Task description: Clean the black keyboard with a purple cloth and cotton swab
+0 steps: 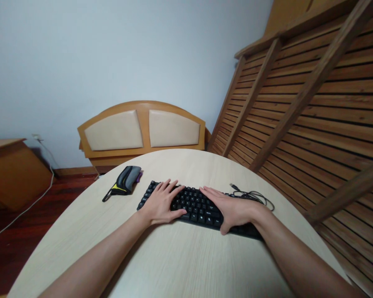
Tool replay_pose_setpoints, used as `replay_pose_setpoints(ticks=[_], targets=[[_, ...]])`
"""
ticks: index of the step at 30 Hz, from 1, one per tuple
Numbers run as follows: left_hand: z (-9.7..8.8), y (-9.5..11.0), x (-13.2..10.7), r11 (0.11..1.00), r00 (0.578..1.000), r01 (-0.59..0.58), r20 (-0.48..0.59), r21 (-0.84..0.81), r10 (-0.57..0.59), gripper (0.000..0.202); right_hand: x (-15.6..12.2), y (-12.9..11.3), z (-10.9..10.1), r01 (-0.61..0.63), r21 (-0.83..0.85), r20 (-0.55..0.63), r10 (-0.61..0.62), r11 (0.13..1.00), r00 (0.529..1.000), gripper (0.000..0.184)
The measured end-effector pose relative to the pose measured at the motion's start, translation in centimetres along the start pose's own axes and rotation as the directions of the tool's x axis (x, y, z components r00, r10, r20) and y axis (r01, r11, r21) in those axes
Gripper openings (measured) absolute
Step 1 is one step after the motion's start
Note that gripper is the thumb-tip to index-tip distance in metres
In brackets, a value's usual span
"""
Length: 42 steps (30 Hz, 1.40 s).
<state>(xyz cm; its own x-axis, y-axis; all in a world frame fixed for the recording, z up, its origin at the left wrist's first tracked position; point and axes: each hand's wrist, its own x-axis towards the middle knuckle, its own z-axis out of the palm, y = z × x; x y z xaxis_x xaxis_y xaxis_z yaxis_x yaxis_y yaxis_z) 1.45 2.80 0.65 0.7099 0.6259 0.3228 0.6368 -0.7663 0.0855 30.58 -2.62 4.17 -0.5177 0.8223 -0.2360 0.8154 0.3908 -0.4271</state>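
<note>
A black computer keyboard (197, 207) lies on the round pale wooden table (180, 260), slightly turned so its right end is nearer to me. My left hand (162, 203) rests over its left part with the fingers spread and the thumb along the lower key rows. Over the right part lies my right hand (228, 206), fingers stretched out to the left and thumb at the keyboard's near edge. That hand and forearm hide many right-side keys. Behind the right end, the keyboard's black cable (257, 193) is loosely coiled, its USB plug (233, 186) lying on the tabletop.
A grey and black pouch (126, 181) with a yellow patch and a wrist loop lies left of the keyboard. Beyond the table stand a padded headboard (146, 124) and a leaning slatted wooden frame (298, 111). A wooden cabinet (15, 174) is at far left.
</note>
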Motion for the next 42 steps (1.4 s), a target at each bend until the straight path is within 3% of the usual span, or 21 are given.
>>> replay_pose_setpoints(ticks=[5, 11, 16, 22, 26, 35, 39, 42], targets=[[0.1, -0.2, -0.1, 1.0, 1.0, 0.0, 0.03, 0.007, 0.0, 0.088, 0.1, 1.3, 0.9, -0.059, -0.072, -0.17, 0.046, 0.996, 0.984, 0.131], [0.5, 0.1, -0.4, 0.996, 0.997, 0.072, 0.005, 0.048, -0.073, 0.095, 0.4, 2.2, 1.4, -0.109, -0.047, -0.209, 0.097, 0.993, 0.973, 0.117], [0.9, 0.3, -0.5, 0.989, 0.992, 0.124, 0.03, 0.077, -0.126, 0.096, 0.2, 2.7, 2.1, -0.048, -0.086, -0.278, 0.022, 0.995, 0.96, 0.1], [1.4, 0.5, -0.9, 0.982, 0.987, 0.159, -0.031, 0.104, -0.157, 0.085, 0.1, 3.2, 2.9, -0.024, -0.216, -0.462, -0.081, 0.976, 0.883, 0.08], [1.4, 0.4, -1.3, 0.98, 0.985, 0.167, -0.055, 0.112, -0.162, 0.076, 0.6, 3.5, 3.0, -0.066, -0.234, -0.533, -0.071, 0.97, 0.843, 0.072], [1.4, -0.4, -0.6, 0.991, 0.994, 0.104, -0.031, 0.078, -0.102, 0.071, 1.4, 3.9, 3.1, -0.185, -0.222, -0.567, 0.028, 0.958, 0.823, 0.073], [1.3, -0.1, -0.8, 0.989, 0.992, 0.119, -0.047, 0.089, -0.115, 0.068, 1.5, 3.9, 2.8, -0.157, -0.231, -0.517, 0.016, 0.96, 0.856, 0.074], [1.3, -0.2, -1.1, 0.992, 0.994, 0.101, -0.051, 0.073, -0.097, 0.068, 1.6, 3.9, 2.7, -0.162, -0.221, -0.554, 0.012, 0.962, 0.832, 0.066]])
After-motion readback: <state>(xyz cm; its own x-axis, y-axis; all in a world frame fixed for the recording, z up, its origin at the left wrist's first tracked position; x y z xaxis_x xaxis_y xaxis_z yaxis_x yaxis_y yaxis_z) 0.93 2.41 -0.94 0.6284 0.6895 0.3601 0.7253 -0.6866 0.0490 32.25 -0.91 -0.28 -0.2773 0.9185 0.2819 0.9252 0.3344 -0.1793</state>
